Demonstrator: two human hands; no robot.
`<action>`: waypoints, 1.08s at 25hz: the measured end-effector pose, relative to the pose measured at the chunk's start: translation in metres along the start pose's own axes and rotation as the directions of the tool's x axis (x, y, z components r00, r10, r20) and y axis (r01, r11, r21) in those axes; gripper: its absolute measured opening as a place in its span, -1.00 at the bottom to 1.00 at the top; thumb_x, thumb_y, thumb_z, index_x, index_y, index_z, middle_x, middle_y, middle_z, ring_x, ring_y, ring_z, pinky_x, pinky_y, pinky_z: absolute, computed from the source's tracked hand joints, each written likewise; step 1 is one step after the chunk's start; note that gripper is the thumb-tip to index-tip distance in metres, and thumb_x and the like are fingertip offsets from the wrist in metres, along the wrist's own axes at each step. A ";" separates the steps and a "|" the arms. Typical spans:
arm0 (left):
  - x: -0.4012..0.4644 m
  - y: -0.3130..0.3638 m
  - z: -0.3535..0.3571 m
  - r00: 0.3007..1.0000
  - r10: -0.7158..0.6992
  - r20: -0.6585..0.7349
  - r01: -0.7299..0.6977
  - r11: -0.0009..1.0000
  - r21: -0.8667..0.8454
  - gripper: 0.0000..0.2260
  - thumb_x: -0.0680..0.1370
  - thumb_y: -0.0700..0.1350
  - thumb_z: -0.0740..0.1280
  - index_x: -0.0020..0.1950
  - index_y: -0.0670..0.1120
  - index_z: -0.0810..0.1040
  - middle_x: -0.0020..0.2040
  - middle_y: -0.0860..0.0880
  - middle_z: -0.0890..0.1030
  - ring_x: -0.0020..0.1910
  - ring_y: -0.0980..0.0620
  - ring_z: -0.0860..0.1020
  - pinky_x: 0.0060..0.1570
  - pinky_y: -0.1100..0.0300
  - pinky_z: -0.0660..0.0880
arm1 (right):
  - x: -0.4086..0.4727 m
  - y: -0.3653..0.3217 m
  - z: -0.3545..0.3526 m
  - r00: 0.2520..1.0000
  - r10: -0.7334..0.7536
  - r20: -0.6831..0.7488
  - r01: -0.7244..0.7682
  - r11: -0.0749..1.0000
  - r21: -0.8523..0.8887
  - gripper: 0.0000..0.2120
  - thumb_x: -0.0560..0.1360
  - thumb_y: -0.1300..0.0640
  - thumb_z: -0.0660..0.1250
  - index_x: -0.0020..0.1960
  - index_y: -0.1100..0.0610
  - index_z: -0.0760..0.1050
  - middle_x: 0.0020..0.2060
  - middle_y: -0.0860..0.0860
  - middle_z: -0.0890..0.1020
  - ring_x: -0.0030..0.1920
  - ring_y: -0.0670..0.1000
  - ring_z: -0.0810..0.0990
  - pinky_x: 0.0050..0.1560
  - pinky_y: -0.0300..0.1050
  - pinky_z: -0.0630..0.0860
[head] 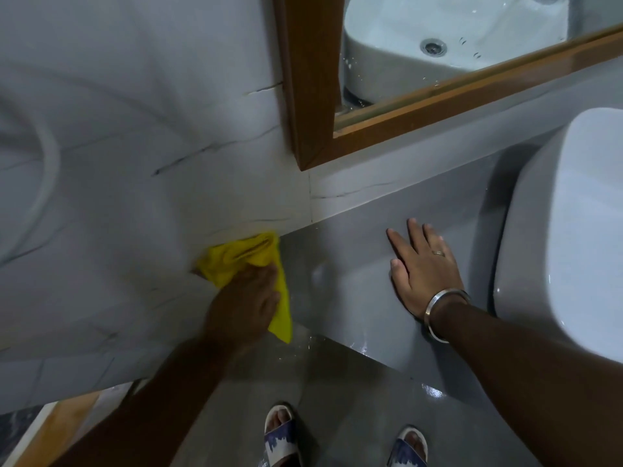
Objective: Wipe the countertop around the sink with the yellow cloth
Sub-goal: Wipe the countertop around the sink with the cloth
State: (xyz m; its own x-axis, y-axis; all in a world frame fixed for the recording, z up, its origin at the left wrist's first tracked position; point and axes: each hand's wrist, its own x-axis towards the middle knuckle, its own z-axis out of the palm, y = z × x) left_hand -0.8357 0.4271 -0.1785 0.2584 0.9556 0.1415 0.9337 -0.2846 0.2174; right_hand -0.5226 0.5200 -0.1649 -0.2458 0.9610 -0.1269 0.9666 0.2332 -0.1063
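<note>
We have our left hand (247,296) closed over the yellow cloth (247,261), bunched under the palm and pressed into the far left corner of the grey tabletop (354,298), right where it meets the marble side wall (135,163) and the low upstand at the back. Part of the cloth trails toward us from under the hand. Our right hand (423,264) holds nothing — it lies flat and open on the tabletop, fingers spread, between the cloth and the white sink (556,247), apparently bracing us. Judging from the surface, we are somewhere in the middle of the job rather than near its end. The front edge of the tabletop below our right forearm shows shiny wet patches and scattered droplets, and there is a faint wet smear between the two hands, so either this stretch has been passed over damp or it is waiting to be dried; we cannot tell which. The strip directly beside the sink looks dull and unmarked, though shadow hides much of it. Everything to the right of the sink and behind it is out of view, so we reckon that side remains to be checked. The wooden mirror frame (313,79) hangs above the corner — no part of this task.
</note>
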 end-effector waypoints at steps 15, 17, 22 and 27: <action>0.039 0.047 -0.006 0.983 -0.046 0.179 0.050 0.999 -0.020 -0.47 0.49 0.15 0.16 0.14 -0.24 0.62 0.13 -0.23 0.65 0.11 -0.23 0.63 -0.01 -0.03 0.58 | -0.013 0.002 -0.005 0.998 0.010 -0.056 0.007 0.958 0.286 -0.47 0.53 -0.05 -0.01 0.48 0.04 0.11 0.50 0.12 0.15 0.49 0.19 0.05 0.46 0.08 0.01; 0.077 0.117 0.009 0.972 -0.045 0.232 0.042 0.999 0.016 -0.53 0.47 0.17 0.23 0.07 -0.19 0.64 0.10 -0.18 0.67 0.04 -0.15 0.65 -0.17 0.06 0.59 | -0.041 0.003 -0.015 0.985 0.100 -0.138 -0.003 0.821 0.571 -0.45 0.53 -0.02 -0.03 0.48 0.13 0.13 0.48 0.07 0.18 0.49 0.09 0.06 0.47 -0.09 -0.02; 0.130 0.229 -0.010 0.919 -0.097 0.381 0.095 0.995 0.023 -0.66 0.23 0.08 0.61 -0.32 -0.16 0.62 -0.32 -0.14 0.66 -0.34 -0.09 0.65 -0.44 0.24 0.49 | -0.138 0.025 -0.031 0.961 0.248 -0.124 -0.123 0.781 0.613 -0.48 0.50 0.04 0.00 0.40 0.22 0.29 0.37 0.06 0.33 0.42 0.12 0.27 0.42 -0.24 0.08; 0.135 0.155 -0.001 0.886 0.270 0.377 -0.348 0.925 0.155 -0.64 0.58 0.08 0.20 0.32 -0.01 0.47 0.42 -0.15 0.43 0.30 -0.18 0.47 0.16 -0.05 0.43 | -0.141 -0.006 -0.019 0.949 0.260 0.178 -0.305 0.899 0.314 -0.30 0.43 -0.25 -0.01 0.45 0.09 0.21 0.42 0.18 0.32 0.38 0.24 0.31 0.35 0.09 0.30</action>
State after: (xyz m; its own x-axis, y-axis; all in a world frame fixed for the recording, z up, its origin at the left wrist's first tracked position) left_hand -0.6564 0.5119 -0.1244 0.5749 0.7981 -0.1804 0.8117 -0.5841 0.0024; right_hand -0.4919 0.3864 -0.1274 0.0056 0.9463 -0.3232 0.9211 -0.1307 -0.3668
